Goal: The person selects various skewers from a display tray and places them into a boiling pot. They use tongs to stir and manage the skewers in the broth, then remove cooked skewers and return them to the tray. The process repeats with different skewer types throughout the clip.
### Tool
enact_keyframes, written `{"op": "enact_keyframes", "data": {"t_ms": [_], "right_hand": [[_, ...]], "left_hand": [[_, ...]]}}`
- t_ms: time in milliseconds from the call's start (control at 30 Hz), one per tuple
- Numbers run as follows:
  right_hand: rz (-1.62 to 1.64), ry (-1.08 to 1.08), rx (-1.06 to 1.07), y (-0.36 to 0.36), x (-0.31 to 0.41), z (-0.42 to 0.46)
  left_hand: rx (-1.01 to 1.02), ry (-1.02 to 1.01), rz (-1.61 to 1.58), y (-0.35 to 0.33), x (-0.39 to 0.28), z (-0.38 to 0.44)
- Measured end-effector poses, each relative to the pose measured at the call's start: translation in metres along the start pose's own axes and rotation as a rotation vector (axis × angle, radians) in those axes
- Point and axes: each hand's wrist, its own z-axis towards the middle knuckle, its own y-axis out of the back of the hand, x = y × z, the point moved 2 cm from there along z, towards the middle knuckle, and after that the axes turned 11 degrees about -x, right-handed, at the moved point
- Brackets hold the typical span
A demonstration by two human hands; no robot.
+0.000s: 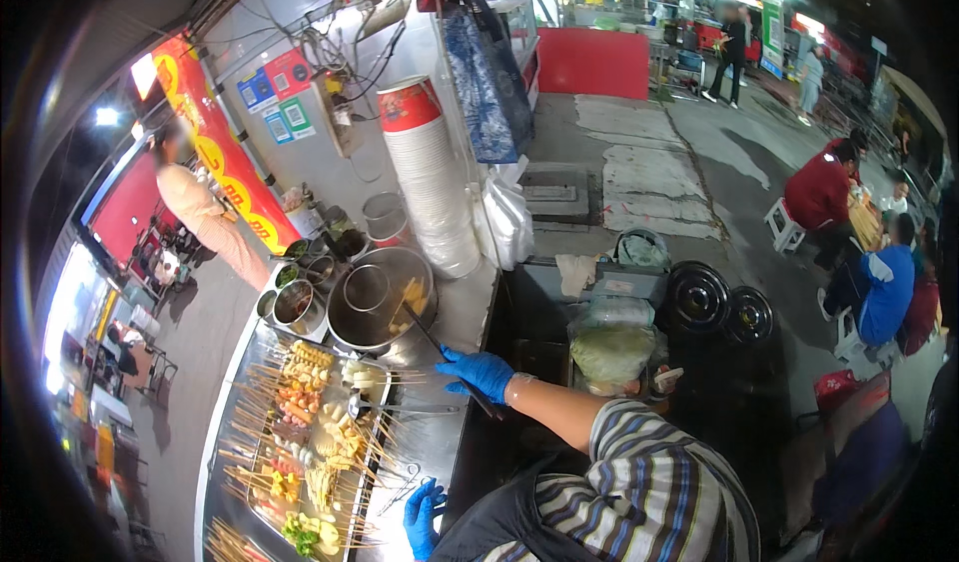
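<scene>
My right hand [477,376], in a blue glove, grips long dark chopsticks [431,337]. Their far tips reach into a round metal pot [332,315] of broth, beside yellowish food pieces [409,300]. A round strainer or ring [366,288] sits inside the same pot. Lower down, my left hand [423,518], also gloved in blue, is at the counter's edge, fingers apart, with nothing visible in it. Metal tongs or scissors [404,479] lie close by. Left of both hands, a metal tray [384,393] holds many skewers of food [307,356], with a metal spoon [408,408] across its edge.
Metal condiment containers [298,305] stand left of the pot. A tall stack of paper bowls [427,172] rises behind it, near hanging white plastic bags [507,213]. Right of the counter are a bag of leafy greens [613,352] and black round lids [697,300]. Other people sit or stand farther off.
</scene>
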Motion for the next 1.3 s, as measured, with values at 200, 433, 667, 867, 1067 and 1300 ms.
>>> {"op": "enact_keyframes", "data": {"t_ms": [200,433,667,867,1067,1300], "right_hand": [[0.154,-0.183,-0.028,0.004,0.024,-0.012],[-0.019,-0.145,0.140,0.011,0.012,0.011],[-0.520,0.221,0.322,0.027,0.001,0.027],[-0.700,0.497,0.271,0.046,-0.004,0.035],[-0.914,0.770,0.231,0.054,-0.004,0.038],[-0.952,0.914,0.211,0.050,0.001,0.042]], "left_hand": [[-0.141,-0.016,-0.014,0.010,0.005,-0.009],[-0.230,-0.013,-0.104,0.011,0.002,0.008],[-0.172,-0.041,-0.168,-0.024,-0.004,0.049],[-0.148,-0.033,-0.137,-0.065,-0.025,0.068],[-0.138,-0.013,-0.096,-0.079,-0.032,0.080],[-0.165,-0.023,-0.077,-0.072,-0.029,0.072]]}}
